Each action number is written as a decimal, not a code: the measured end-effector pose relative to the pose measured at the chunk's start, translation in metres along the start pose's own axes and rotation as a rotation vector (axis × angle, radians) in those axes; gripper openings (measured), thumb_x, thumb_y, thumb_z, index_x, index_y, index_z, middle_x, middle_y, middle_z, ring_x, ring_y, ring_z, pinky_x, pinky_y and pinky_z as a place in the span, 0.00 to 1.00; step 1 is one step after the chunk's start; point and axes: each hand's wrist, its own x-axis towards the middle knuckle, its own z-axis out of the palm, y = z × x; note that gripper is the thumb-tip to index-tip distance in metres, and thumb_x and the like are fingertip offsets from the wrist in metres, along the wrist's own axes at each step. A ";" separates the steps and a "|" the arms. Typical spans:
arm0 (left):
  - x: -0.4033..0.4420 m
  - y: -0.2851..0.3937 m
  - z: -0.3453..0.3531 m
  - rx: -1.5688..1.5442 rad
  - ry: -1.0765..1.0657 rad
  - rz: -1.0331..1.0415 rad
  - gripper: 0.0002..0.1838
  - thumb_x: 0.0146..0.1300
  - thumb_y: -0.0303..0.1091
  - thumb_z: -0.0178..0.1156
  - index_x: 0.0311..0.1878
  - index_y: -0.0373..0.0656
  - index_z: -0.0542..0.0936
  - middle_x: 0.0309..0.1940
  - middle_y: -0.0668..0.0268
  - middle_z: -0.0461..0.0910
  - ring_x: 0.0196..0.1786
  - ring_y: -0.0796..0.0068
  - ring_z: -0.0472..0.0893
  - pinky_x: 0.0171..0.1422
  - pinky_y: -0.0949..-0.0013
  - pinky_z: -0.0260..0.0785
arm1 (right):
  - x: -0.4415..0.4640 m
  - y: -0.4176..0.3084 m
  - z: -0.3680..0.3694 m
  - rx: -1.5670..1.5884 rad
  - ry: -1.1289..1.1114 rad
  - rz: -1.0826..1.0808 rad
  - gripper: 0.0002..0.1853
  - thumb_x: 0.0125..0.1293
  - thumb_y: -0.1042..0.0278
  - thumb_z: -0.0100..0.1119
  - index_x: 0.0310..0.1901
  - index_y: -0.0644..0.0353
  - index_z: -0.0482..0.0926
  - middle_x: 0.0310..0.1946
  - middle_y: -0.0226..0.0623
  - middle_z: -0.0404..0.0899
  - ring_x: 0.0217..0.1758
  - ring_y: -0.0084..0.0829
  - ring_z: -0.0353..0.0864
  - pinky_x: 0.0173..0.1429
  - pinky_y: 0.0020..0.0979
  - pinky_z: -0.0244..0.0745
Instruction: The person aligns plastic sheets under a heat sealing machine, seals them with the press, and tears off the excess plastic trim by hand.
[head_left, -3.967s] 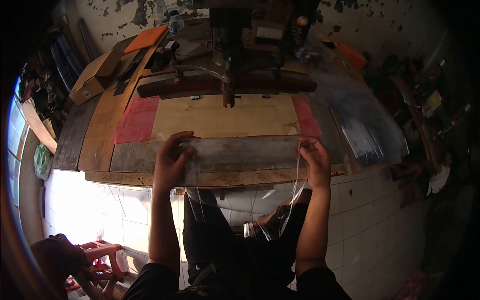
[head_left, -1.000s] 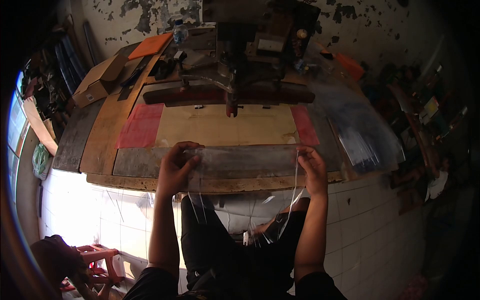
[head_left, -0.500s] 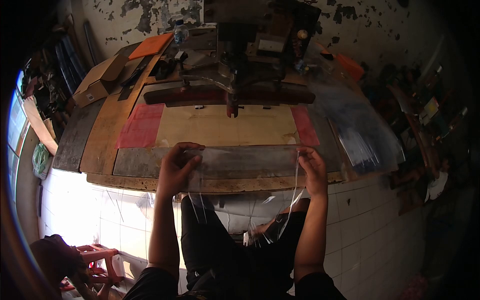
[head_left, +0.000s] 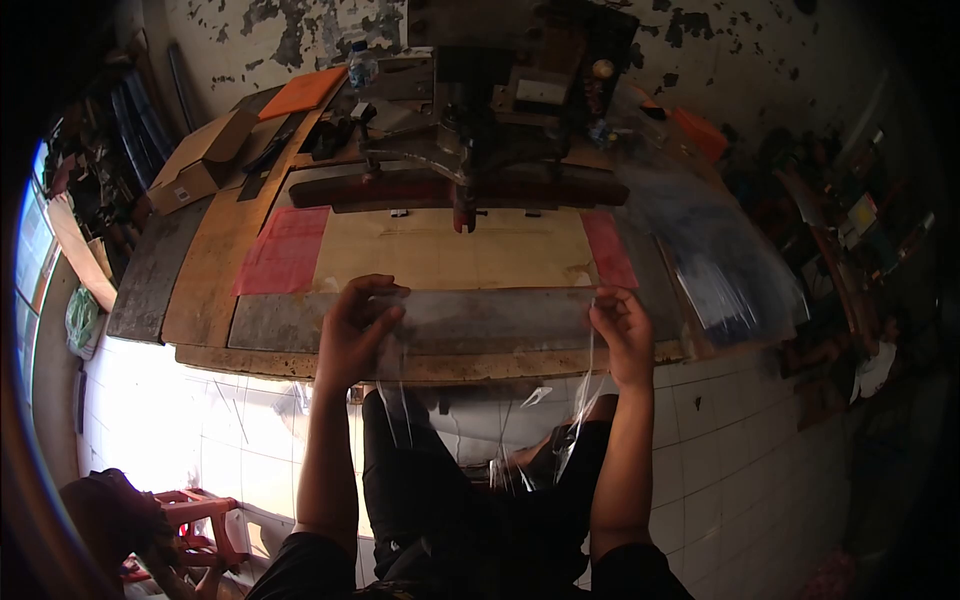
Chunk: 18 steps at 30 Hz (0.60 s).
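Observation:
A clear plastic sheet is stretched between my hands over the front edge of the worktable, its lower part hanging toward my lap. My left hand pinches its left upper corner, and my right hand pinches the right one. Just beyond the sheet lies a yellowish panel with pink pieces at both ends. Above the panel's far side sits the long dark bar of a press-like machine.
Clear plastic sheets are stacked on the table's right side. At left stand a cardboard box and an orange folder, with a water bottle behind. A red plastic stool and part of another person are at lower left.
My left hand has risen very slightly, still gripping the sheet. The right hand keeps almost the same place, and the machine and panel have not moved.

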 end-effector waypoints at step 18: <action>-0.116 0.059 0.099 0.433 -0.157 0.748 0.22 0.55 0.40 0.80 0.45 0.40 0.81 0.39 0.58 0.85 0.40 0.58 0.87 0.44 0.61 0.78 | -0.073 -0.194 0.008 -0.002 0.411 -0.496 0.10 0.72 0.73 0.65 0.53 0.60 0.80 0.50 0.34 0.81 0.49 0.22 0.79 0.53 0.24 0.74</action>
